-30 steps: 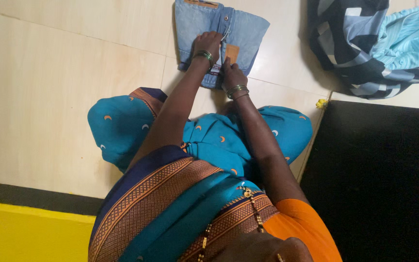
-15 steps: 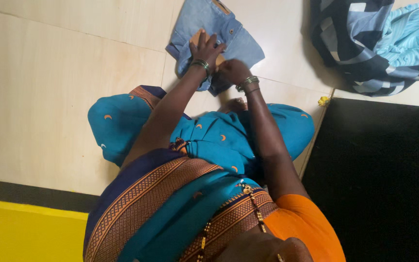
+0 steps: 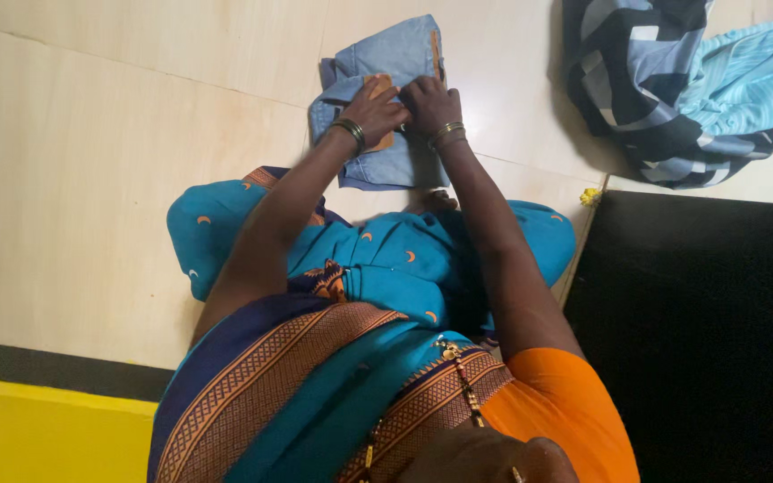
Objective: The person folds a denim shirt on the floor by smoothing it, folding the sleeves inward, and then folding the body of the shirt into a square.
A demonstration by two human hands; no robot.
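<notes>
Jeans [image 3: 386, 107]: folded light-blue denim bundle, flat on the floor [image 3: 136, 179], straight ahead of the person's knees. Roughly square packet, several layers stacked; darker denim edge shows along the near side, a tan leather patch peeks out on top by the left hand, tan-stitched seam along the far right edge.

Left hand [image 3: 373, 103]: on top of the jeans, left-centre, fingers bent down onto the cloth at the tan patch. Looks like pressing or a light pinch on a fold; can't tell whether cloth is actually clamped in the grip. Green and gold bangles on the wrist.

Right hand [image 3: 431, 103]: on top of the jeans, right-centre, just beside the left hand, fingertips near touching. Fingers curled down into the denim, grip pressed together on a fold near the middle of the packet. Bangles on this wrist too.

Both hands sit over the middle of the jeans; denim visible on all sides of them, most on the far side and near side.

Around the jeans:
- Floor is pale cream tile, grout line runs under the jeans.
- Clothes pile [image 3: 673, 80]: right of the jeans, well apart; dark navy/grey check cloth with a light-blue striped piece on it.
- Black mat [image 3: 700, 340]: right and nearer than the jeans, below the pile.
- Small yellow bit [image 3: 592, 195] at the mat's far corner.
- Yellow strip [image 3: 46, 429] with a dark border, near-left of the jeans, well apart.
</notes>
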